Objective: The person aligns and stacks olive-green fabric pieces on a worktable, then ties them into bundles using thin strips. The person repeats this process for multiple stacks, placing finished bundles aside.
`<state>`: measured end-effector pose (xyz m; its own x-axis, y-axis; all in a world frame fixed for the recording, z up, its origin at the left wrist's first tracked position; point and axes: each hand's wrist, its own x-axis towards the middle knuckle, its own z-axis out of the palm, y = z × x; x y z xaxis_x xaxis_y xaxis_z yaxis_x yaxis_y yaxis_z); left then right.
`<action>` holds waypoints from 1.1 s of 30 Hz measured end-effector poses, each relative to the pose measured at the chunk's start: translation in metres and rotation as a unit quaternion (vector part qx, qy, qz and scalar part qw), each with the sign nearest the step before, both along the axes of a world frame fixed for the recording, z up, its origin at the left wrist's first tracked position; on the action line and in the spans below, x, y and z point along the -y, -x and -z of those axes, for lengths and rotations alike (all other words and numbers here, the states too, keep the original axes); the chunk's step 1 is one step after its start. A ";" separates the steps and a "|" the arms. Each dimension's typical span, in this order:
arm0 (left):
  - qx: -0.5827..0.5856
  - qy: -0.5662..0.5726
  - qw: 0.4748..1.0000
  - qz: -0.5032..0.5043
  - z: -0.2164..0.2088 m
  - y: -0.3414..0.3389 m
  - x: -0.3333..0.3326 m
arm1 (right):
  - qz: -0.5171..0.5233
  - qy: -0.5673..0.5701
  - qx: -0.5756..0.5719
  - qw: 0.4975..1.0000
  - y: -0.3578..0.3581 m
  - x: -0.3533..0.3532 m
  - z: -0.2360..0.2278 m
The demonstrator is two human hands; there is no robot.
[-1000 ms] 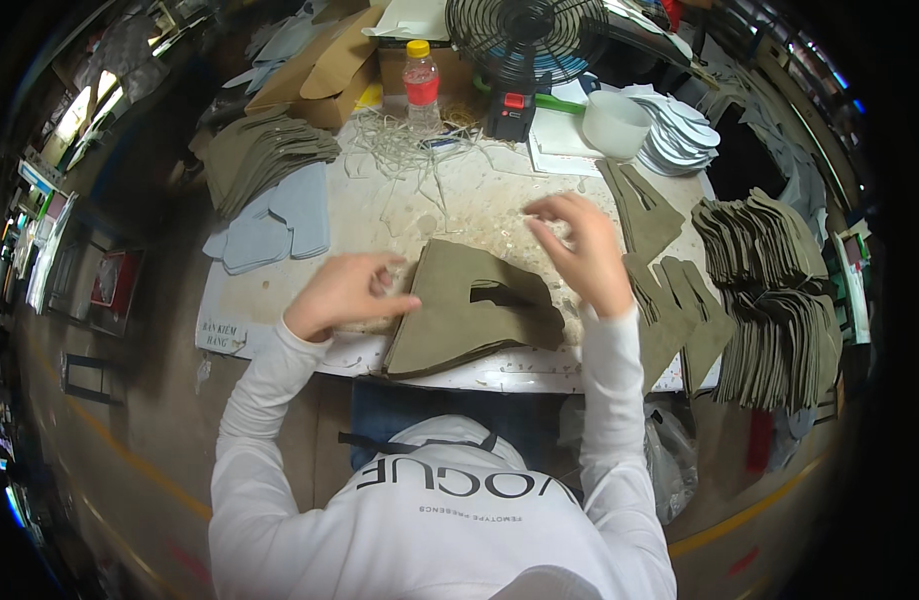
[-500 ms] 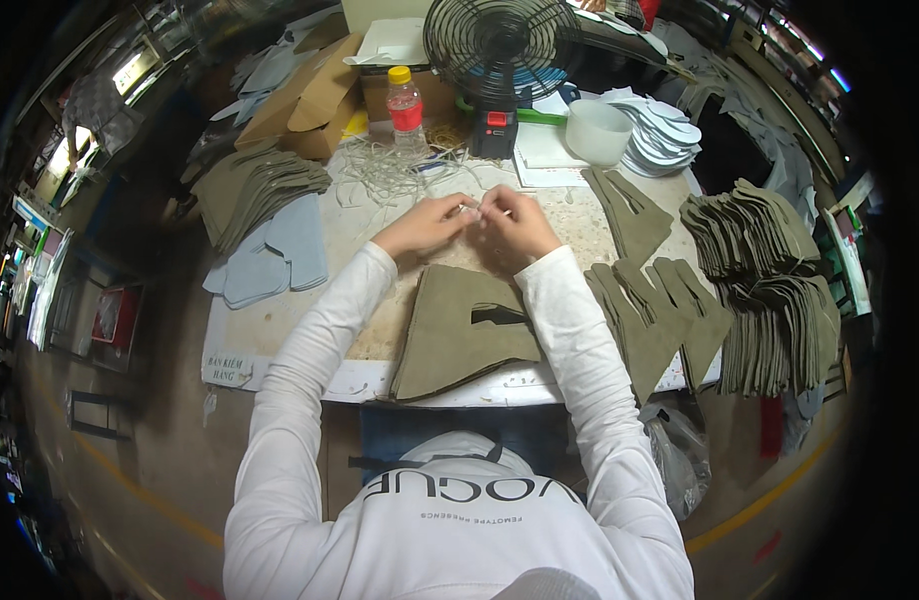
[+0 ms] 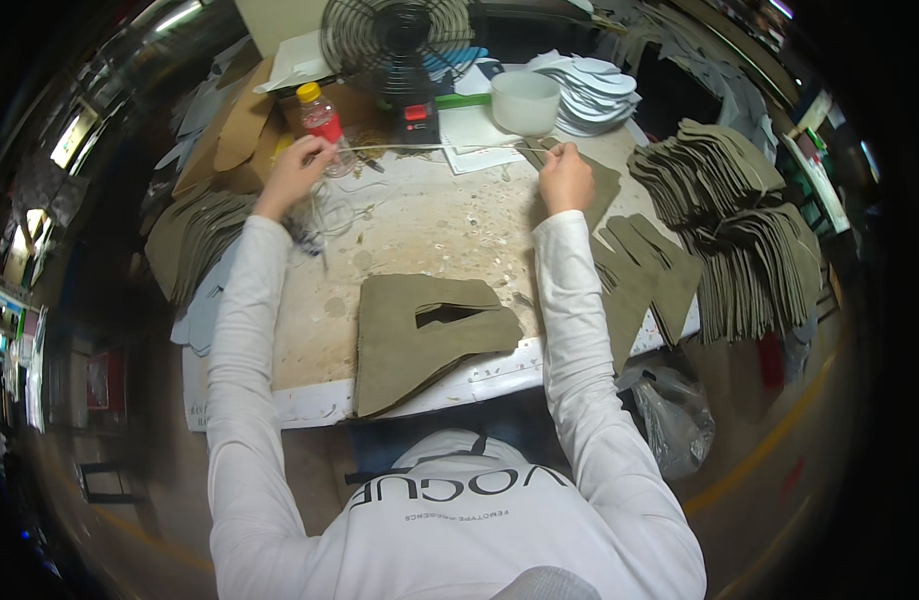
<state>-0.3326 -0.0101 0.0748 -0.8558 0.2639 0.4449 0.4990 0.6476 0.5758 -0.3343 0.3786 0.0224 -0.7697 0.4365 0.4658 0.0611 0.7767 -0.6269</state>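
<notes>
A thin pale string (image 3: pixel 432 147) is stretched nearly straight across the table between my two hands. My left hand (image 3: pixel 297 178) grips one end, its fingers closed beside the bottle and over a tangle of loose string (image 3: pixel 332 212). On the other end, my right hand (image 3: pixel 565 182) is closed in a pinch, above an olive cut piece (image 3: pixel 598 178). Nearer to me lies a stack of olive cut pieces (image 3: pixel 405 345) with a dark slot, touched by neither hand.
A bottle with a yellow cap (image 3: pixel 321 118), a black fan (image 3: pixel 400 45) and a white tub (image 3: pixel 526 103) stand at the back. Bundled olive pieces (image 3: pixel 755 270) crowd the right side, with more olive pieces (image 3: pixel 195 240) at left. An open cardboard box (image 3: pixel 242 130) sits back left.
My hands have moved from close together to wide apart, left hand leftward and right hand rightward, drawing the string out between them. The whole view has also shifted.
</notes>
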 end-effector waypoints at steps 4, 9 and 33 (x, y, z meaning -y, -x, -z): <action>-0.055 0.137 0.989 0.004 0.003 -0.013 -0.005 | 0.008 -0.087 0.053 0.995 -0.005 -0.001 -0.001; -0.081 0.148 0.985 0.031 0.018 -0.030 -0.034 | -0.289 -0.083 -0.117 0.946 -0.027 0.037 -0.017; 0.318 -0.082 0.944 -0.035 0.066 -0.065 0.006 | 0.020 -0.270 -0.026 0.962 -0.052 0.040 0.008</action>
